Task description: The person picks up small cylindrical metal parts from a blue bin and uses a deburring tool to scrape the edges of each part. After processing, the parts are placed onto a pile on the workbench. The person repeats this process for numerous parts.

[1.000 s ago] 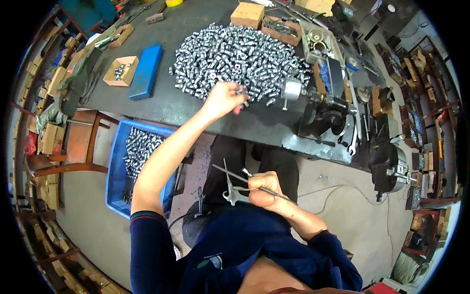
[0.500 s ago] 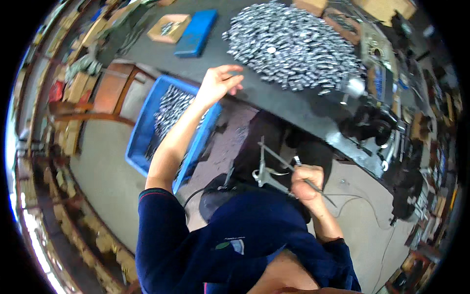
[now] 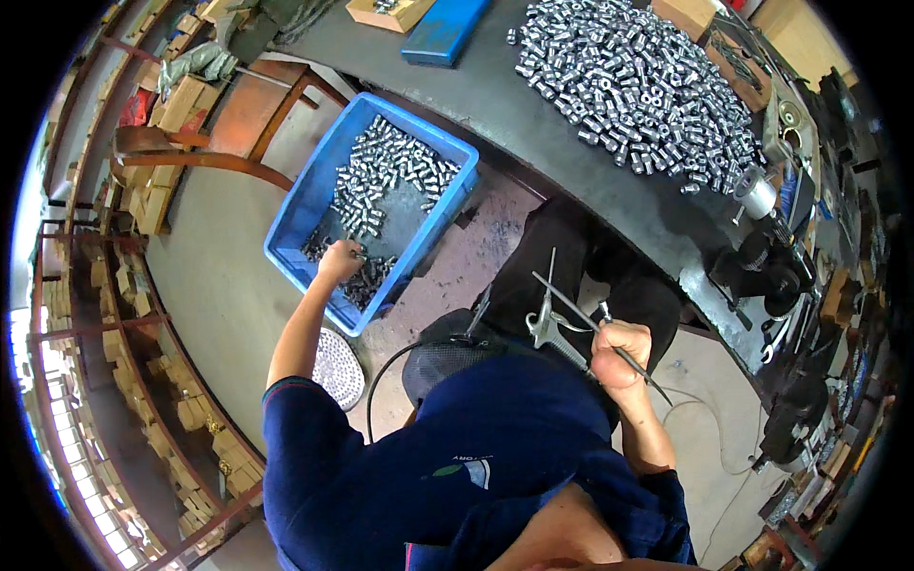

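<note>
My left hand (image 3: pixel 338 262) reaches into a blue plastic bin (image 3: pixel 279 231) at my left. Its fingers are closed on a small metal fitting (image 3: pixel 358 253), mostly hidden by them, above a heap of darker fittings (image 3: pixel 367 285). Shinier fittings (image 3: pixel 395 167) lie in the bin's far part. Over my lap, my right hand (image 3: pixel 621 354) is shut round a thin pointed metal rod (image 3: pixel 566 300) that slants across the fist. A small shiny piece (image 3: pixel 605 309) shows just above that hand. Beside it is an air blow gun (image 3: pixel 546 328); whether my fingers touch its handle I cannot tell.
A large pile of shiny metal fittings (image 3: pixel 638 90) covers much of the dark workbench (image 3: pixel 476 95). A blue case (image 3: pixel 444 33) and a wooden tray (image 3: pixel 390 14) stand at its far left. A wooden chair (image 3: pixel 257 114) is beyond the bin, and a round perforated seat (image 3: pixel 338 371) is near my left arm.
My left hand has gone from open by the bench edge down into the bin and closed there. The view has shifted left and down; my right hand keeps its hold on the rod.
</note>
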The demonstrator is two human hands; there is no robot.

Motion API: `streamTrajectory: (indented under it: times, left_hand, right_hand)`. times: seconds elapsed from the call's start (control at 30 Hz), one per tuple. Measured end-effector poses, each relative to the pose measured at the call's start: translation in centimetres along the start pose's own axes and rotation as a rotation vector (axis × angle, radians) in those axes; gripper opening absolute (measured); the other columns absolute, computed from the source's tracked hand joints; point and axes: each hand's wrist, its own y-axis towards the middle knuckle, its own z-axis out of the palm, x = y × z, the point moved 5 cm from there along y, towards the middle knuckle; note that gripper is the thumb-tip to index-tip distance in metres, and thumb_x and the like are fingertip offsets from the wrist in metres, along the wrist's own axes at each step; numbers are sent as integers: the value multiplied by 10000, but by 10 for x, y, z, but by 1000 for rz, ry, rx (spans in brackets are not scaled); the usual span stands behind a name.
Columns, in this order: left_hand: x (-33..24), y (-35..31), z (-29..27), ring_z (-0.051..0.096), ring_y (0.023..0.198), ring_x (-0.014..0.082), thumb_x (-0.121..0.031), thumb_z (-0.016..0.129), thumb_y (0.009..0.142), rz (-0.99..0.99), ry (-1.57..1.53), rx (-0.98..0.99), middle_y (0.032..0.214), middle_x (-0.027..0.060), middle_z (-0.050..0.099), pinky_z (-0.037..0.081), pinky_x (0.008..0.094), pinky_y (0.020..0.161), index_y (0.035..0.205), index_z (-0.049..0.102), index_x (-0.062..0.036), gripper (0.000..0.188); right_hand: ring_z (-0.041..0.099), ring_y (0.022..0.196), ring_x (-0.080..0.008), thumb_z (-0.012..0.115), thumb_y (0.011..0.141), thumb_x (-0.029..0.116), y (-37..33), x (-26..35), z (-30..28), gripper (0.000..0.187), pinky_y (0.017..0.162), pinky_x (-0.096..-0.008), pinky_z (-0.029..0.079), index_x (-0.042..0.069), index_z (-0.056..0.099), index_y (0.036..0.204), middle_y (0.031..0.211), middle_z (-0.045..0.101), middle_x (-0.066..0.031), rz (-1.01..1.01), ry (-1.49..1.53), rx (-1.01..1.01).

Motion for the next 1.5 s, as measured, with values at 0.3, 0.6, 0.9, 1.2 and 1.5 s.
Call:
streamTrajectory:
  times: [0.3, 0.6, 0.9, 1.2, 1.5]
  left_hand:
    - [-10, -3, 31, 626, 886, 344, -294, 638, 728, -26, 266, 61, 938, 175, 647, 505, 450, 762, 884, 633, -64, 278]
    - [-31, -21, 35, 623, 806, 364, -132, 587, 686, 69, 246, -106, 821, 176, 644, 489, 449, 738, 810, 624, -88, 137]
    - [-16, -1, 6, 603, 567, 189, -47, 703, 594, 161, -361, -314, 639, 99, 602, 483, 307, 547, 786, 572, -7, 236]
    - [-182, -21, -81, 575, 819, 184, 15, 591, 755, 164, -1312, 51, 884, 78, 575, 498, 319, 733, 917, 564, 21, 164]
    - [-316, -59, -61, 594, 676, 218, -80, 551, 806, 345, -1633, 483, 882, 107, 602, 498, 415, 773, 938, 574, 29, 173]
  right_hand:
    - [404, 427, -151, 564, 578, 78, 4, 7, 7, 183, 432, -281, 269, 36, 404, 501, 468, 401, -44, -80, -38, 90]
    - [287, 470, -125, 540, 657, 18, 7, 21, 2, 248, 435, -300, 226, 36, 318, 550, 522, 278, -41, -78, 114, 113]
    - [278, 471, -148, 536, 655, 32, 6, 28, -3, 255, 439, -312, 238, 34, 298, 562, 518, 270, -51, -100, 135, 96]
    - [361, 469, -153, 594, 701, 83, 12, 32, -2, 312, 444, -295, 287, 27, 323, 557, 512, 346, -54, -87, 148, 106]
    - [404, 452, -205, 567, 670, 91, 22, 33, 2, 230, 430, -314, 305, 38, 374, 558, 513, 371, -78, -210, 5, 101]
